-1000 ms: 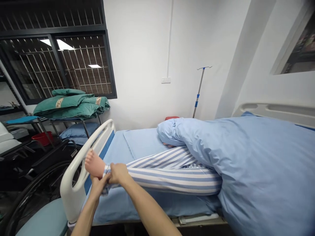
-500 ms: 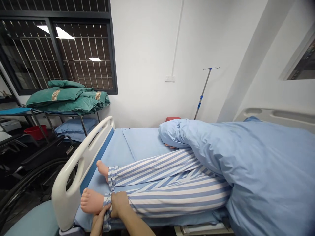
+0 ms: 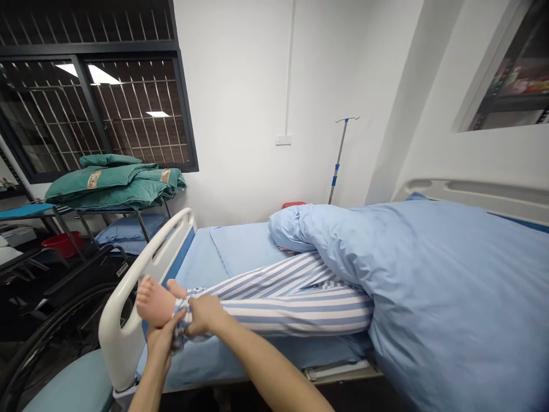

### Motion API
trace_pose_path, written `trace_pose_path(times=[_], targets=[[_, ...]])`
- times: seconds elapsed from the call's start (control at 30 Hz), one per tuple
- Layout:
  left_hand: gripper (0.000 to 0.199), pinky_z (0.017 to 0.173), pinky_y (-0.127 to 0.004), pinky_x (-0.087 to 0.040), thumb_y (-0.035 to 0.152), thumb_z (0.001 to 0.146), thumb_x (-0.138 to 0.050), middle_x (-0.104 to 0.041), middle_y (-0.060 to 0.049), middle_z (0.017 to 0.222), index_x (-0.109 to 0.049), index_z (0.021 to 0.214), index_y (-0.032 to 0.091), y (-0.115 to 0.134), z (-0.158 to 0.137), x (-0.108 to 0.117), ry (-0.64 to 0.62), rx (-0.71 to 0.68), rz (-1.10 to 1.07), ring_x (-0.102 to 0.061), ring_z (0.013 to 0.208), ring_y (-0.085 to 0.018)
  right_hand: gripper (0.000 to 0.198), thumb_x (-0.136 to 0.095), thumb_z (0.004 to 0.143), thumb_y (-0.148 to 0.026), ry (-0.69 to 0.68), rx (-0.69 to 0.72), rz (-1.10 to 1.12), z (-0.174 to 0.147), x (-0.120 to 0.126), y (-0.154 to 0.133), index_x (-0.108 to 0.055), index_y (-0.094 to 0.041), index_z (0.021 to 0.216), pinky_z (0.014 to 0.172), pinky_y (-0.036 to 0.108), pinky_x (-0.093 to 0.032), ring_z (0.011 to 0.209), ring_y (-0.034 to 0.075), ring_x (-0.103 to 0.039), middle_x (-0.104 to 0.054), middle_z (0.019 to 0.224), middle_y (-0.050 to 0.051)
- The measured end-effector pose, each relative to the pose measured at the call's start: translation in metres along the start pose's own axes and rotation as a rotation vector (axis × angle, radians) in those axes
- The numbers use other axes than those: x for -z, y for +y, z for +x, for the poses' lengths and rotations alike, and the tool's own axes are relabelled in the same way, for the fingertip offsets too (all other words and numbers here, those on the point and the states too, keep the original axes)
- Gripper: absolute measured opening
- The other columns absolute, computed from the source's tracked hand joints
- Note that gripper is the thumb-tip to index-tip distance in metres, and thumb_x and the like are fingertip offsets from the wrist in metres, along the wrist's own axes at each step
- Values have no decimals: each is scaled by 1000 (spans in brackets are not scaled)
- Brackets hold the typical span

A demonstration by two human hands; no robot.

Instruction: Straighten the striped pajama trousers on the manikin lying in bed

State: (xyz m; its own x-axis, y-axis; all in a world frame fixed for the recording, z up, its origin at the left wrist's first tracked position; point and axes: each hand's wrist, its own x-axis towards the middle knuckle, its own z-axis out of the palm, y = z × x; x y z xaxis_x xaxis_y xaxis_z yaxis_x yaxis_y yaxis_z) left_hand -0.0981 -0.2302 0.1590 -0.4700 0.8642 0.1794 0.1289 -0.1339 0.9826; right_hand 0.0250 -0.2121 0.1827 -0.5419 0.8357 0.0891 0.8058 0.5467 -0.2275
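A figure, doll-like in its smooth feet, lies on the bed in blue-and-white striped trousers. Its near foot is raised above the mattress, partly covering the far foot. From below, my left hand is closed around the near ankle, close to the heel, with its thumb on the cuff. My right hand grips the gathered trouser cuff just above that ankle; its fingertips are partly hidden. The upper body lies hidden under a light blue quilt.
The bed's white footboard stands close left of the feet. Beyond it are a wheelchair and a rack with green folded bedding. An IV pole stands behind the bed. A teal seat is at lower left.
Both hands have lifted the near leg off the mattress, and its foot now overlaps the far one. The view has shifted slightly to the right.
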Motion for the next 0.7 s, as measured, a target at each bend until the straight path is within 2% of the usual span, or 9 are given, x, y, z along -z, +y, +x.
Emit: trace_pose_path(times=[0.03, 0.07, 0.13, 0.27, 0.37, 0.43, 0.53, 0.6, 0.7], targets=[[42, 61, -42, -48, 43, 47, -72, -61, 0, 68, -55, 80, 23, 18, -7, -3, 102, -6, -8, -59, 72, -27, 60, -61, 52, -51, 32, 11, 21, -6, 25, 2, -56, -18, 102, 65, 36, -49, 79, 28, -63, -67, 89, 11], [44, 63, -40, -49, 42, 48, -73, -62, 0, 78, -56, 84, 23, 39, -13, -8, 149, -63, -3, -60, 78, -26, 60, -62, 53, -52, 61, 18, 45, -12, 51, 4, -56, -19, 103, 65, 34, -49, 80, 27, -63, -67, 89, 10], [49, 66, -37, -49, 44, 51, -71, -60, 0, 87, -54, 92, 22, 88, -25, -25, 168, -248, 71, -59, 83, -25, 57, -62, 54, -51, 120, 38, 87, -28, 102, 13, -56, -21, 102, 64, 30, -47, 81, 25, -63, -67, 88, 7], [57, 76, -37, -47, 47, 57, -66, -56, -4, 96, -46, 105, 22, 194, -45, -81, 238, -569, 183, -56, 89, -22, 48, -62, 60, -45, 373, 72, 156, -64, 193, 43, -58, -20, 100, 69, 25, -45, 83, 21, -61, -65, 89, 2], [57, 87, -40, -42, 45, 58, -65, -51, -6, 105, -44, 106, 23, 257, -63, -123, 301, -774, 224, -51, 100, -24, 42, -58, 65, -38, 534, 100, 199, -91, 245, 67, -59, -16, 100, 74, 27, -44, 87, 21, -59, -63, 91, 0], [54, 88, -42, -41, 44, 61, -63, -49, -6, 106, -43, 107, 23, 287, -73, -144, 292, -860, 229, -49, 103, -26, 39, -55, 68, -36, 619, 82, 214, -108, 270, 79, -60, -13, 99, 76, 29, -44, 90, 22, -58, -62, 91, 1], [50, 87, -47, -39, 44, 65, -61, -46, -6, 104, -42, 106, 24, 314, -85, -163, 217, -958, 224, -47, 108, -29, 37, -49, 73, -33, 700, 56, 241, -128, 295, 92, -60, -8, 97, 78, 32, -45, 90, 23, -57, -61, 91, 3], [49, 86, -51, -38, 44, 66, -60, -44, -6, 102, -41, 107, 24, 323, -88, -168, 160, -1001, 225, -45, 110, -32, 36, -46, 75, -32, 739, 49, 259, -136, 301, 96, -59, -7, 98, 77, 32, -45, 90, 22, -57, -61, 92, 3], [49, 85, -51, -38, 41, 65, -62, -43, -6, 100, -41, 105, 23, 325, -85, -163, 105, -996, 255, -46, 109, -32, 35, -45, 76, -31, 770, 30, 264, -134, 299, 96, -59, -8, 98, 76, 33, -46, 89, 22, -58, -60, 92, 3]])
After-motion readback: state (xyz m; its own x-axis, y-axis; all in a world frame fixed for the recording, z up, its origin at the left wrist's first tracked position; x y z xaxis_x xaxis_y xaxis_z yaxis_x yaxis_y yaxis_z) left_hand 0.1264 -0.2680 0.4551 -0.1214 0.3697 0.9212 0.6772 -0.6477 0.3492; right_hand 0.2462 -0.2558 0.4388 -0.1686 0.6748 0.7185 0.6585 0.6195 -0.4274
